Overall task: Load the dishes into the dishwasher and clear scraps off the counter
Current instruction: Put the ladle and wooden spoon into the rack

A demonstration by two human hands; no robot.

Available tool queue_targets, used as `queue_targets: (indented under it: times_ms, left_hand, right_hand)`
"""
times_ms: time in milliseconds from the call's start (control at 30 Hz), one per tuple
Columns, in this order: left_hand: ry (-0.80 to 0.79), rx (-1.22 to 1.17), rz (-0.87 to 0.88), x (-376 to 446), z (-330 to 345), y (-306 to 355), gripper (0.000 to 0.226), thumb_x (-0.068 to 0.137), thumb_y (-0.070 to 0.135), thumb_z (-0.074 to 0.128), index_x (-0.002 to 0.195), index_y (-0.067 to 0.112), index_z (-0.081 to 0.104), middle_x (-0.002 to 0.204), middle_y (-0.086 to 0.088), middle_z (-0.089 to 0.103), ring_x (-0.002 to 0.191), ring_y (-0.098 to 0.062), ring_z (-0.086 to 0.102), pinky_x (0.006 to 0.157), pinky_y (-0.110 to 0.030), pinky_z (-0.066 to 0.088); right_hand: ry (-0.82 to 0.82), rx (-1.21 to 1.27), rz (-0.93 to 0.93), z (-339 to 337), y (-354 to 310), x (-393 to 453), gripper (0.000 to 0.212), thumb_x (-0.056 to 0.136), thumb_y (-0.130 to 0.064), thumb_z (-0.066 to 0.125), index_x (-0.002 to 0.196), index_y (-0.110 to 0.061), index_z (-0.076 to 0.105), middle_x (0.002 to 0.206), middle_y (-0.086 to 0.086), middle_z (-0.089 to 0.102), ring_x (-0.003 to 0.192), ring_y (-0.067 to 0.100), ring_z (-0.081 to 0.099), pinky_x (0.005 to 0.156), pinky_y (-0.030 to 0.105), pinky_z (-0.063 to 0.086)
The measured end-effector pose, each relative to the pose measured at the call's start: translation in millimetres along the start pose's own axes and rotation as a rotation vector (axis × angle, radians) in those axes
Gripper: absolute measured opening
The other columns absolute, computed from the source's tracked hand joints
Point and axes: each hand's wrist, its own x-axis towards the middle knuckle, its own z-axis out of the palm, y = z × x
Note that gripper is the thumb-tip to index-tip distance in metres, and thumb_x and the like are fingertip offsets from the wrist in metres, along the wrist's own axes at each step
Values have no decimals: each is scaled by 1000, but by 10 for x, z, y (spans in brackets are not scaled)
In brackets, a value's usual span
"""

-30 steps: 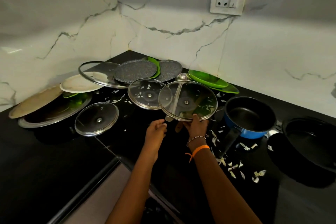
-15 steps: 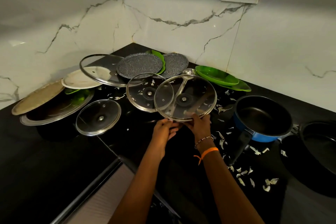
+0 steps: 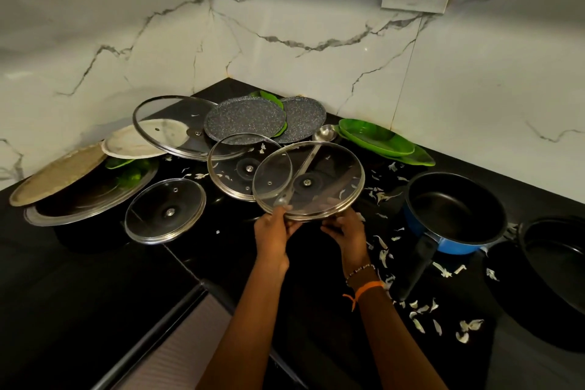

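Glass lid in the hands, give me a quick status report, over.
Both hands, left hand and right hand, grip the glass lid by its near rim. Lid tilted, overlapping a second lid. Scraps litter the counter beside.

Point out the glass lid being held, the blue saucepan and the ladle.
held glass lid [image 3: 329, 168]: head view, on the glass.
blue saucepan [image 3: 456, 209]: head view, inner base.
ladle [image 3: 324, 133]: head view, bowl.

Four glass lids [image 3: 308, 182], two speckled plates [image 3: 245, 119], two pans [image 3: 456, 209].
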Motion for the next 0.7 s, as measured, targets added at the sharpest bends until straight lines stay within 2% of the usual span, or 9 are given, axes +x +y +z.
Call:
queue_targets:
  times_ms: [67, 167, 233, 300, 367, 433, 567, 700]
  left_hand:
    - [14, -31, 3, -24, -20, 35, 10, 87, 4, 56, 79, 5, 61, 74, -9, 68, 61, -12, 68, 55, -18, 56]
    - [31, -34, 29, -25, -59, 146, 10, 88, 3, 53, 81, 5, 60, 67, -5, 67, 62, -10, 66, 55, -17, 56]
    - [43, -23, 54, -10, -98, 226, 12, 89, 5, 53, 79, 5, 60, 58, 0, 67, 57, -7, 65, 58, -18, 57]
    - [56, -16, 78, -18, -134, 294, 16, 89, 7, 52, 76, 6, 60, 52, 3, 66, 53, -5, 65, 57, -16, 56]
    - [62, -30, 96, -54, -145, 350, 17, 89, 7, 52, 75, 6, 59, 51, 3, 66, 54, -5, 65, 53, -15, 54]
    - [67, -61, 108, -93, -155, 377, 18, 89, 5, 52, 72, 5, 57, 48, 2, 65, 49, -5, 64, 48, -15, 52]
    - [82, -62, 139, -117, -222, 353, 17, 88, 4, 53, 71, 5, 58, 51, 1, 66, 52, -7, 65, 50, -16, 53]
    - [72, -69, 148, -142, -229, 327, 17, 88, 2, 52, 72, 4, 58, 51, 1, 67, 51, -6, 66, 49, -16, 52]
  right_hand:
    - [54, -271, -155, 9, 50, 50, 31, 84, 12, 38, 90, -9, 59, 94, 4, 56, 91, 27, 56, 75, 24, 49]
    - [-5, -1019, -539, 50, 176, 92, 34, 73, 7, 48, 99, -5, 66, 111, 14, 61, 108, 38, 52, 91, 24, 34]
    - [-64, -1303, -538, 169, 196, 76, 35, 77, -11, 50, 109, -13, 64, 128, 13, 54, 122, 39, 42, 101, 38, 27]
    - [-157, -1482, -510, 330, 194, 92, 38, 87, -27, 46, 123, -21, 57, 142, 7, 43, 135, 36, 26, 111, 53, 12]
    - [-250, -1609, -509, 469, 181, 152, 44, 92, -36, 38, 134, -28, 45, 150, 0, 33, 141, 33, 14, 111, 59, -5]
    - [-299, -1661, -467, 527, 175, 230, 44, 95, -39, 37, 138, -34, 39, 153, -4, 27, 144, 30, 6, 109, 61, -12]
    - [-247, -1687, -442, 498, 180, 264, 43, 94, -38, 39, 137, -34, 41, 152, -2, 29, 144, 27, 11, 111, 62, -7]
    - [-130, -1595, -384, 380, 166, 139, 51, 94, -34, 42, 142, -21, 32, 152, 5, 26, 144, 25, 13, 115, 53, 8]
